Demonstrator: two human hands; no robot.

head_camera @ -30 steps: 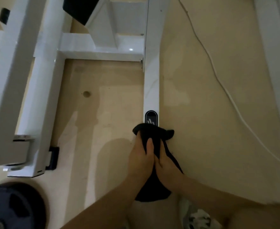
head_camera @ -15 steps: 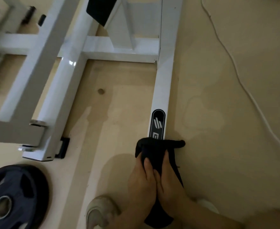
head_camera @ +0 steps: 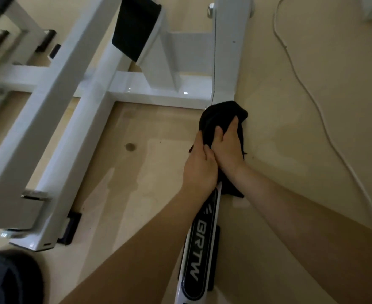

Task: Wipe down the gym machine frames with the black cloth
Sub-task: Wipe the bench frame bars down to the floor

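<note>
A white gym machine frame [head_camera: 226, 51] lies on a tan floor, its right base rail running from top centre toward me. The black cloth [head_camera: 220, 115] is wrapped over that rail just below the joint with the cross bar [head_camera: 158, 93]. My left hand [head_camera: 199, 165] grips the cloth from the rail's left side. My right hand [head_camera: 230, 145] grips it from the right, fingers curled over the top. A black label [head_camera: 199, 255] with letters shows on the rail between my forearms.
A second white rail [head_camera: 71, 150] and a slanted white beam [head_camera: 38, 119] stand to the left. A dark weight plate [head_camera: 7, 279] lies at the bottom left. A white cable [head_camera: 312, 93] snakes across the floor on the right.
Both hands slid the cloth away from me along the rail, from below the label up to the cross bar joint. The label is now uncovered behind my hands.
</note>
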